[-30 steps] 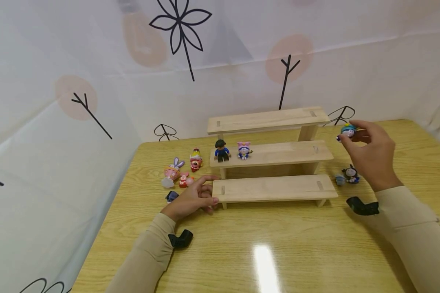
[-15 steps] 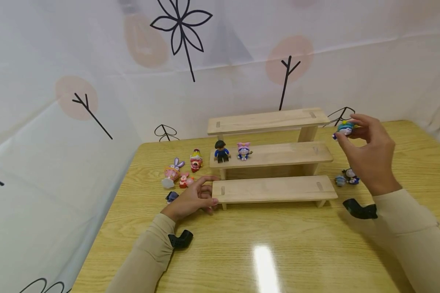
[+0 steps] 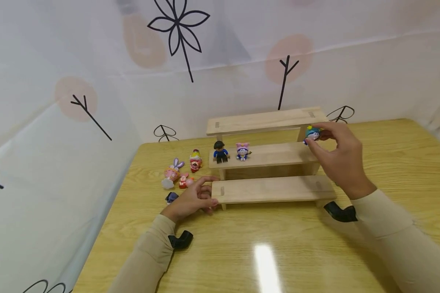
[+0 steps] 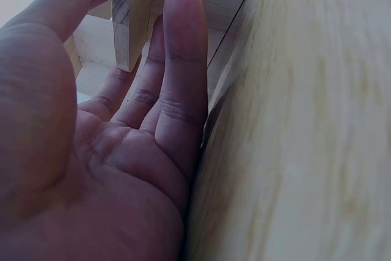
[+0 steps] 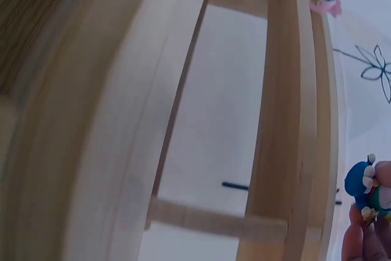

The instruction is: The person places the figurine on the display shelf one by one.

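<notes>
One figurine (image 3: 313,133) | pinched in right hand (image 3: 340,156) | left hand (image 3: 190,198) well apart

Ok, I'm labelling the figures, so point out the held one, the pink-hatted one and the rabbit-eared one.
Held figure (image 3: 313,132): head view, on its teal hat.
Pink-hatted figure (image 3: 243,151): head view, on its face.
Rabbit-eared figure (image 3: 171,174): head view, on its pink body.

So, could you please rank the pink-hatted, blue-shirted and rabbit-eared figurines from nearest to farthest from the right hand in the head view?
1. Pink-hatted figurine, middle step, left of the right hand.
2. Blue-shirted figurine, same step, farther left.
3. Rabbit-eared figurine, on the table, farthest left.
</notes>
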Demonstrator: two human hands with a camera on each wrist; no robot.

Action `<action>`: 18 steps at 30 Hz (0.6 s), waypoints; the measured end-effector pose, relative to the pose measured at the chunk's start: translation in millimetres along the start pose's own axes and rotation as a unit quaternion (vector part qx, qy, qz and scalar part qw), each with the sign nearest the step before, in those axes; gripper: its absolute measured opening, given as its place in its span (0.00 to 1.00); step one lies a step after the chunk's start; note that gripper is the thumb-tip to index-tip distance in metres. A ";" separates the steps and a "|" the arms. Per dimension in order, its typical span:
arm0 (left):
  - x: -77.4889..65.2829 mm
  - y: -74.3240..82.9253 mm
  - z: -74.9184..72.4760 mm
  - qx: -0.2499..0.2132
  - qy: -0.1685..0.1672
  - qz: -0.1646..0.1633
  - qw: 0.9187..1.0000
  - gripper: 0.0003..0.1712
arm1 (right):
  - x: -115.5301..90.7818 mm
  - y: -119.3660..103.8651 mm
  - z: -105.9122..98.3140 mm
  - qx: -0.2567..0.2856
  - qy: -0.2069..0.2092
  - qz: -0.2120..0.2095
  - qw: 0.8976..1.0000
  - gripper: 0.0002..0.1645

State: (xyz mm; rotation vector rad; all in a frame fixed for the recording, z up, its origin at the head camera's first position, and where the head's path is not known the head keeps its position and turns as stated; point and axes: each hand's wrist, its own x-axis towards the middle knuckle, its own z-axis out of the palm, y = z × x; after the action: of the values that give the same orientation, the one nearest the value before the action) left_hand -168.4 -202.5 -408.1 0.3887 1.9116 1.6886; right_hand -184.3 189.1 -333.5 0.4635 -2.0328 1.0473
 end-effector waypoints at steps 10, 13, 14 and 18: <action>1.9 -5.2 -0.6 -0.001 0.001 -0.003 1.000 0.41 | 0.0 -5.6 25.2 -0.001 -0.041 -0.013 0.999 0.23; 2.7 -6.2 -1.1 -0.002 -0.002 -0.002 1.000 0.41 | -1.2 -6.6 31.4 -0.004 -0.057 -0.014 0.998 0.23; 2.5 -6.1 -1.2 -0.002 -0.001 -0.002 1.000 0.41 | -1.3 -7.0 33.5 -0.003 -0.062 -0.015 0.998 0.23; 1.2 -4.6 -1.0 -0.003 0.001 0.000 1.000 0.41 | -0.5 -10.8 42.3 -0.001 -0.077 -0.018 0.997 0.22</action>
State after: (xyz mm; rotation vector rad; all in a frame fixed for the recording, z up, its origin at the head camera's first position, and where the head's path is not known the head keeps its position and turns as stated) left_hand -169.3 -203.3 -412.7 0.3843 1.9073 1.6958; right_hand -197.6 148.6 -343.1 0.5933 -2.1522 1.0139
